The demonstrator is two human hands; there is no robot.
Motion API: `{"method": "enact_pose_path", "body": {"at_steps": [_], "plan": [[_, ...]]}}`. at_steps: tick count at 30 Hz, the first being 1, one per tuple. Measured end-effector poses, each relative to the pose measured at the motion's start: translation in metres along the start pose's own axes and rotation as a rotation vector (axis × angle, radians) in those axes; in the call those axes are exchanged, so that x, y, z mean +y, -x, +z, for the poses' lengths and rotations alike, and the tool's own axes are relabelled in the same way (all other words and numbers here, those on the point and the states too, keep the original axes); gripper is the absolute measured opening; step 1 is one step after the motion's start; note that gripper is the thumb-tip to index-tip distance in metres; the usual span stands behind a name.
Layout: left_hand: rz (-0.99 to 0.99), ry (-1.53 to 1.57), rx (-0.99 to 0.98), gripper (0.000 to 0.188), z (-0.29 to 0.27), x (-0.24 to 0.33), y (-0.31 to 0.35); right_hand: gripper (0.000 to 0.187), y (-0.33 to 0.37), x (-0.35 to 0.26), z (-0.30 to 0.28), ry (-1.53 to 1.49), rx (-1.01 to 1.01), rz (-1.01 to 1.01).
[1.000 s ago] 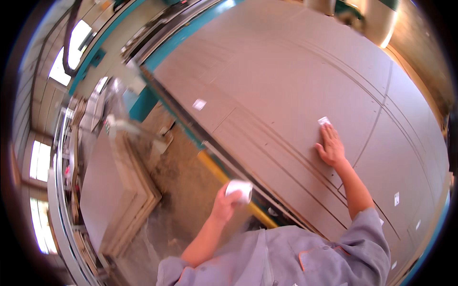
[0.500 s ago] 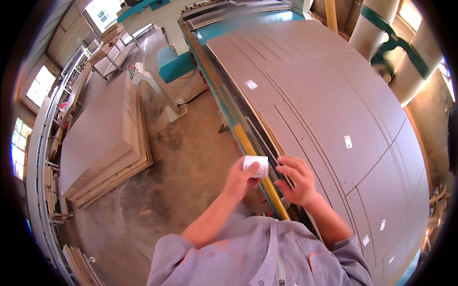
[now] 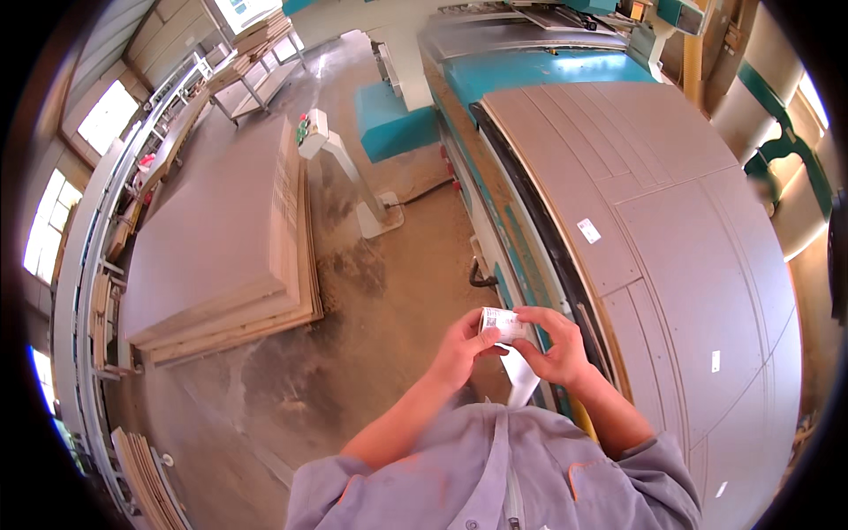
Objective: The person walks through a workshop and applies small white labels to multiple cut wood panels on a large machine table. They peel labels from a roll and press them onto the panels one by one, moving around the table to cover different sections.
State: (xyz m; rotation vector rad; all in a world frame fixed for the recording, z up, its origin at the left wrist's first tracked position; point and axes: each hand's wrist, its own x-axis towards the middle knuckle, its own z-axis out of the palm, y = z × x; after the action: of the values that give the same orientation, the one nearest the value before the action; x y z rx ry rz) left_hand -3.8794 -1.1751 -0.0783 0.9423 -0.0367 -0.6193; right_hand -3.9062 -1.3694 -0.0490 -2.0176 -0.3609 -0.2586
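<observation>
In front of my chest, a roll of white printed labels [image 3: 502,324] sits in my left hand [image 3: 458,352], the thumb pressed against its face. My right hand [image 3: 560,350] is closed on the roll's right side, thumb and forefinger at the label there. From below the roll hangs a loose strip of white paper [image 3: 521,380]. To the right lies a large grey-brown panel [image 3: 680,247], cut by grooves into several parts. White labels are stuck on it, one label [image 3: 588,230] near its left edge and another label [image 3: 715,361] farther right.
A thick stack of boards [image 3: 212,238] stands on the floor at left. Between it and the teal-sided machine [image 3: 397,124] rises a slanted control pedestal [image 3: 349,172], its cable on the floor. Narrow boards [image 3: 146,481] lean at lower left. Large pipes [image 3: 751,115] stand at far right.
My right hand has come over to the roll and now grips its right side. A paper strip now hangs below. The view has shifted, so the panel appears farther right.
</observation>
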Motion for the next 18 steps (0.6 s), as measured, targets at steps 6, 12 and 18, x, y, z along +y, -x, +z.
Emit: {"method": "enact_pose_path", "body": {"at_steps": [6,12,18], "plan": [[0.058,-0.16,0.05,0.037,-0.041,0.064,-0.061,0.039,-0.092,0.005,0.018,0.121,0.107,-0.198],[0.01,-0.26,0.144,0.036,-0.07,0.092,-0.123,0.015,-0.157,0.056,0.031,0.03,0.112,-0.086],[-0.06,-0.557,0.154,0.038,-0.107,0.123,-0.201,0.011,-0.24,0.127,0.015,-0.484,-0.166,0.4]]}}
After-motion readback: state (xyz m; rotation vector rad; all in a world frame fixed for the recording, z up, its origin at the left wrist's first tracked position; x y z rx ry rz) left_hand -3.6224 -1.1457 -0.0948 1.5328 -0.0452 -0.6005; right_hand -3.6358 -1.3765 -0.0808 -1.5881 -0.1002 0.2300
